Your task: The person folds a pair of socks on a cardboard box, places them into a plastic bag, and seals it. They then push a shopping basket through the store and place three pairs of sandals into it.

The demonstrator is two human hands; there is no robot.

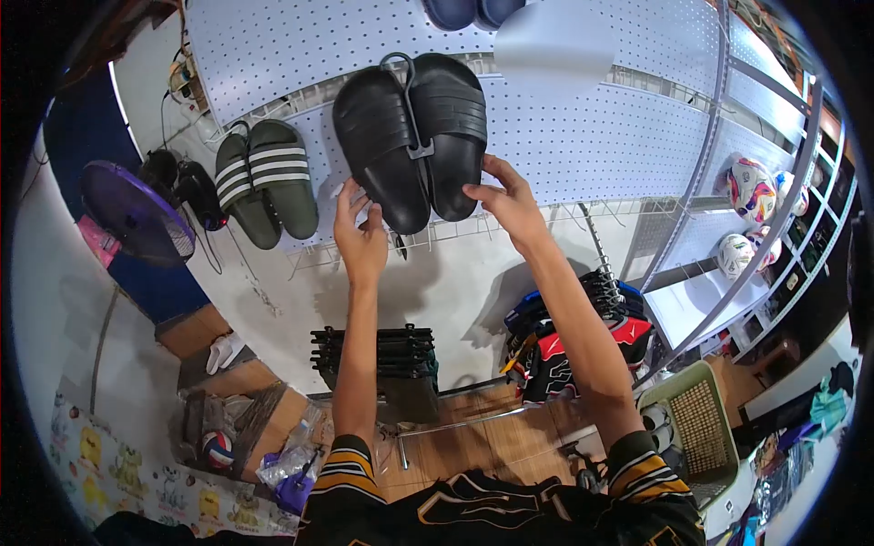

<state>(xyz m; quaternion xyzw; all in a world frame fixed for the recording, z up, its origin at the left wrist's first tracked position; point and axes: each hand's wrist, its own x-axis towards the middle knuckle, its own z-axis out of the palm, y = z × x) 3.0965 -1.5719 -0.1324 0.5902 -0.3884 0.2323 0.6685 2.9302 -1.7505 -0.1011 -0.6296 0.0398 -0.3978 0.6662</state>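
Note:
A pair of black slides (pixel 378 123), joined by a dark plastic hanger with a hook at the top, is held up before a white perforated shelf (pixel 583 136). My right hand (pixel 505 202) pinches the toe end of the right-hand slide, thumb in front and fingers behind. At the lower left of the pair, my left hand (pixel 361 232) has its fingers around the edge of the other slide. To the left hangs an olive green pair with white stripes (pixel 284 168), apart from my hands.
Dark blue footwear (pixel 464 11) sits at the top. A purple fan (pixel 137 211) stands at left. Jerseys (pixel 583 355) and black hangers (pixel 391 355) hang below. Balls (pixel 752 191) lie on the right rack, above a green basket (pixel 696 428). An open cardboard box (pixel 273 428) is at lower left.

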